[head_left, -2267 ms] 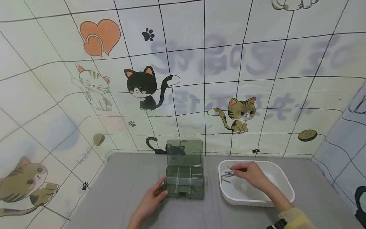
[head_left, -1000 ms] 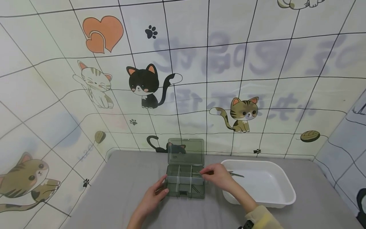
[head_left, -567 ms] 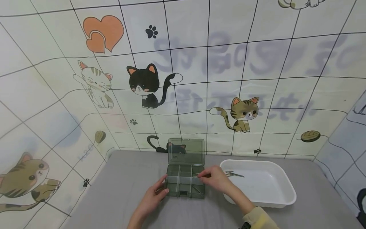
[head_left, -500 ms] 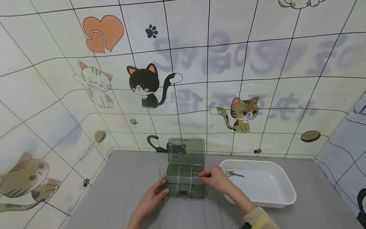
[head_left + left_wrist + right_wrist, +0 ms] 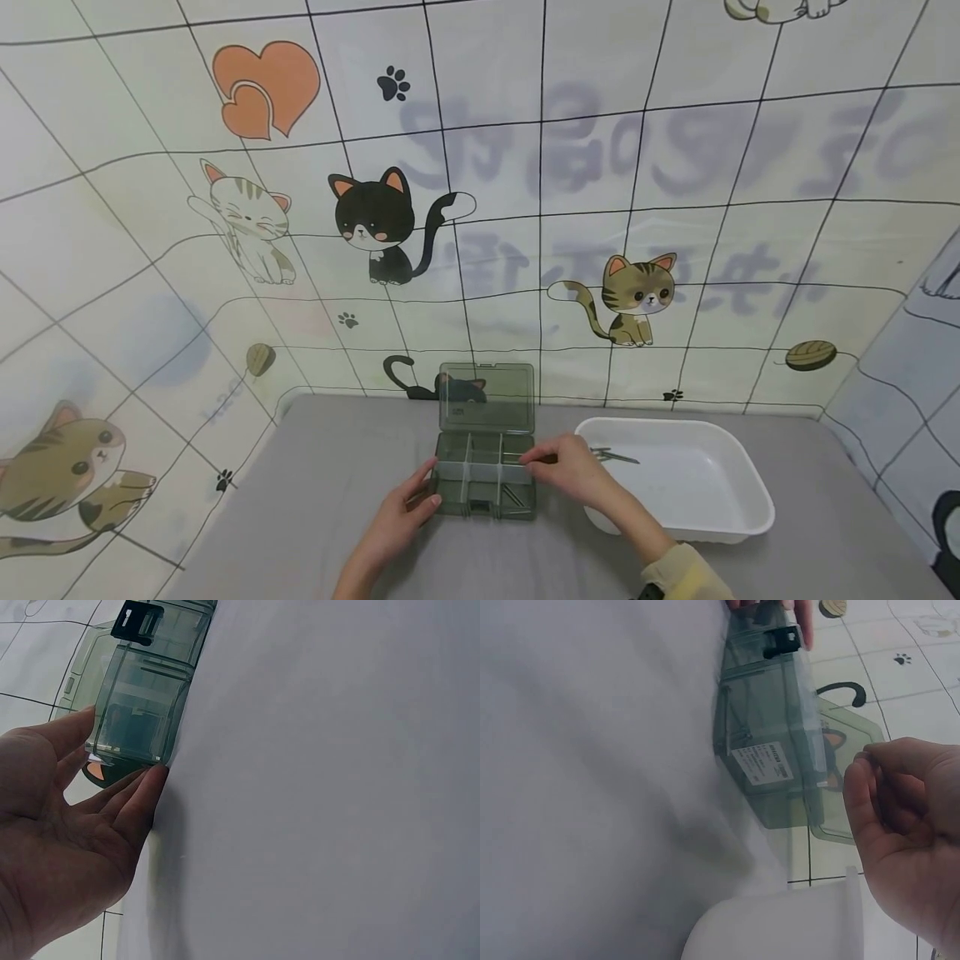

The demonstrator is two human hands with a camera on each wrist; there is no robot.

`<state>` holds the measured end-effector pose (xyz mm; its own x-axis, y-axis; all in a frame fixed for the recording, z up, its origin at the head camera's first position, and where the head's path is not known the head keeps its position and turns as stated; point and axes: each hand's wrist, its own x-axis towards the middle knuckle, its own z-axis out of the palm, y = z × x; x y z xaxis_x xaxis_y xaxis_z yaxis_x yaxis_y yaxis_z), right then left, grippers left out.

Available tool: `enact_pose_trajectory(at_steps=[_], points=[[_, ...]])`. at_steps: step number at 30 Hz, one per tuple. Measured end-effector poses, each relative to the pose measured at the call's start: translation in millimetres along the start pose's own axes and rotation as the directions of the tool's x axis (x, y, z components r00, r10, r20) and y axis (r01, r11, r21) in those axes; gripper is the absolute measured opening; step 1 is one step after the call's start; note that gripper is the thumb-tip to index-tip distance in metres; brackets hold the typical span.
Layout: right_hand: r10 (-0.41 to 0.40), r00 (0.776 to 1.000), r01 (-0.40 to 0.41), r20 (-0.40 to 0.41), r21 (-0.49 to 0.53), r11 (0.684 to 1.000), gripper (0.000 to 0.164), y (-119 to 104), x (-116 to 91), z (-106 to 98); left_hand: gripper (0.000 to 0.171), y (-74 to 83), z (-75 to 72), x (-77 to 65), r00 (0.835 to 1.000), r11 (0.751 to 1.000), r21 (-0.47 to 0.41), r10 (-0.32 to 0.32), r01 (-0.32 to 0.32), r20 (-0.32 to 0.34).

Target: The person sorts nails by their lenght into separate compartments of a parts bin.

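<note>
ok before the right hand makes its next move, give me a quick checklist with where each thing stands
1. Lid open: ok, it stands raised behind the box.
2. Box steadied: ok, the left hand touches its left side.
3. Right hand at the box: ok, fingertips are by the rear right compartment.
4. Metal piece between those fingertips: cannot tell, too small to make out.
5. Front right compartment loaded: ok, thin metal pieces lie in it.
6. White tray emptied: not ok, loose pieces lie at its left end.
</note>
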<state>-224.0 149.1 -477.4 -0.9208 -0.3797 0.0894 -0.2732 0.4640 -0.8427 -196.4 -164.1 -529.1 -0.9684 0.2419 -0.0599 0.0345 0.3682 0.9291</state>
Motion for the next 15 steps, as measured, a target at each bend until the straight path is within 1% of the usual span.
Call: enact_pose_trajectory(at_steps=[5,9,15], points=[[0.003,1.0,-0.002,-0.02,0.04,0.999,0.018,1,-2,-8,0.059,-1.5,0.2,0.1,1.0,1.0,-0.001,0.005,-0.005,-0.002],[-0.011,0.999,0.013,-0.046,0.034,0.999,0.021,5,-7,-19,0.059,-2.2,0.3,0.2,1.0,1.0,0.0,0.007,-0.007,-0.002],[-0.002,0.996,0.005,-0.09,0.037,0.999,0.02,17,-16,-38,0.059,-2.9,0.4,-0.3,1.0,1.0,0.0,0.01,-0.01,-0.004]])
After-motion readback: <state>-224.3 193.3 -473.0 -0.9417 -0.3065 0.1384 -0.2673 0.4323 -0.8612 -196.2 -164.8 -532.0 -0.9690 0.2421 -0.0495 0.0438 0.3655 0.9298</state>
